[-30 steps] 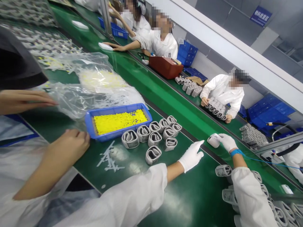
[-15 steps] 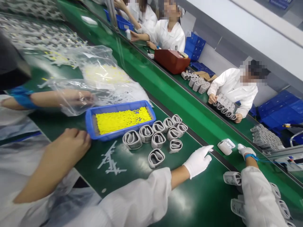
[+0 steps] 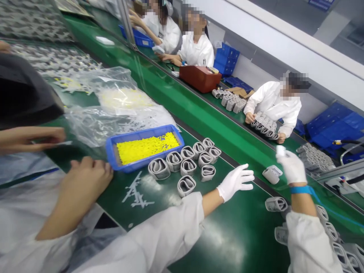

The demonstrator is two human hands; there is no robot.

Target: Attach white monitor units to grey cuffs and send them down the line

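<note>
My left hand (image 3: 235,182), in a white glove, hovers with fingers spread over the green tabletop and holds nothing. Beyond its fingertips, a white device with a grey cuff (image 3: 272,174) lies on the green conveyor belt. My right hand (image 3: 292,168), gloved and wearing a blue wrist strap, is raised over the belt. Its fingers are closed on a small white block-shaped piece (image 3: 281,151), partly hidden by the glove. Several rolled grey cuffs (image 3: 187,167) stand left of my left hand. More rolled cuffs (image 3: 276,204) lie beside my right forearm.
A blue tray (image 3: 116,165) of small yellow pieces stands at the left, near clear plastic bags (image 3: 85,123) and white plastic sprues (image 3: 138,195). A co-worker's bare hand (image 3: 88,182) rests by the tray. Across the belt, another person (image 3: 274,102) handles rolled cuffs.
My right hand has risen from beside the device, and a small white piece now shows in its fingers. My left hand's fingers have spread. The co-worker's farther hand has pulled back from the bag.
</note>
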